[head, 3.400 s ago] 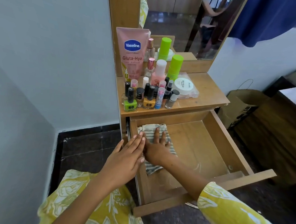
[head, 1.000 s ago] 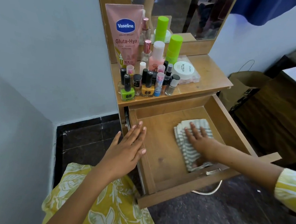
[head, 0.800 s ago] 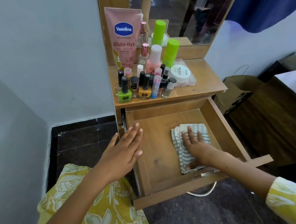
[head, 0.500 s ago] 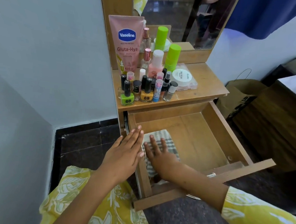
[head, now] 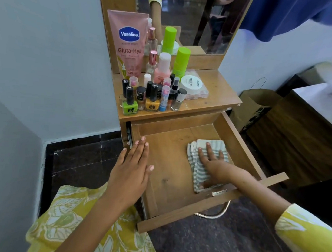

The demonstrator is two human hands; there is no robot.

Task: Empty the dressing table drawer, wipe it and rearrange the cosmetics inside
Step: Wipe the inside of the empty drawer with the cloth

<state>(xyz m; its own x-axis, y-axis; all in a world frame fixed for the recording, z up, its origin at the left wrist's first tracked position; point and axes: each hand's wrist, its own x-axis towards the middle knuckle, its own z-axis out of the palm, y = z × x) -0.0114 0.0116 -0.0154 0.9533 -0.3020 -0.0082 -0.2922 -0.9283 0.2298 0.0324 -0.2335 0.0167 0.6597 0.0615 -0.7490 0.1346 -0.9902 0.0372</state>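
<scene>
The wooden drawer [head: 237, 138] of the dressing table is pulled out, with nothing in it but a folded grey-and-white striped cloth [head: 196, 167] on its right half. My right hand [head: 215, 164] lies flat on that cloth, fingers spread, pressing it to the drawer floor. My left hand [head: 132, 168] rests flat on the drawer's left wall, fingers together, holding nothing. The cosmetics stand on the table top [head: 218, 102]: a pink Vaseline tube [head: 127, 44], green bottles [head: 180, 62], a pink bottle [head: 162, 70], several nail polish bottles [head: 152, 99] and a round white jar [head: 191, 84].
A mirror [head: 188, 19] rises behind the cosmetics. A white wall [head: 48, 58] is close on the left, dark floor tiles [head: 84, 159] below it. A brown paper bag [head: 253, 106] and a dark wooden cabinet [head: 298, 135] stand to the right. Blue fabric [head: 296, 13] hangs at the top right.
My right hand has slid the cloth from the drawer's left side across to the right side. My left hand has stayed on the drawer's left wall.
</scene>
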